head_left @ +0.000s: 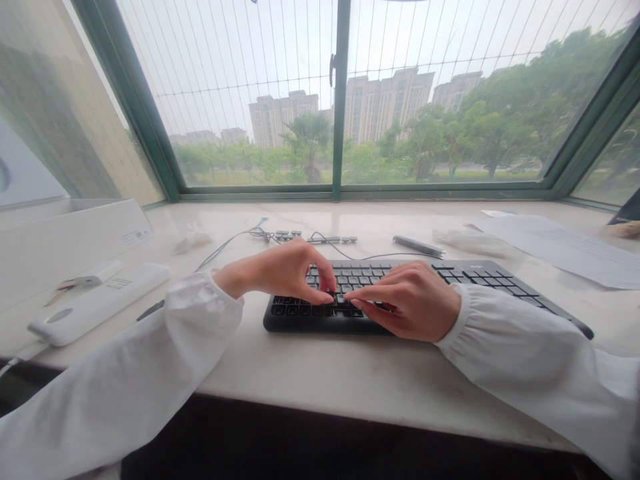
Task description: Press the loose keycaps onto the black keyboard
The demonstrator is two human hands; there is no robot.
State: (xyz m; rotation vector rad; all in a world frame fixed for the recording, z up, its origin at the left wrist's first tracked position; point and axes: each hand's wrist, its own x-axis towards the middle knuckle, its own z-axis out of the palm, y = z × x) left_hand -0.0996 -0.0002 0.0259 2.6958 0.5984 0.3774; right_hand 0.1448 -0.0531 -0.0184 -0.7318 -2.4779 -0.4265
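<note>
A black keyboard lies on the white sill, its keys partly hidden by both hands. Over its left half, my left hand is closed in a pinch, with a small dark keycap between thumb and forefinger. My right hand comes in from the other side, forefinger and thumb drawn together low over the keys, close to the left fingertips. Whatever the right fingers hold, if anything, is too small to make out. Several loose black keycaps lie in a row behind the keyboard.
A thin cable runs behind the keyboard. A dark slim bar lies at the back. On the left are a white power strip, keys and a white box. Paper sheets lie right, beside a clear plastic bag.
</note>
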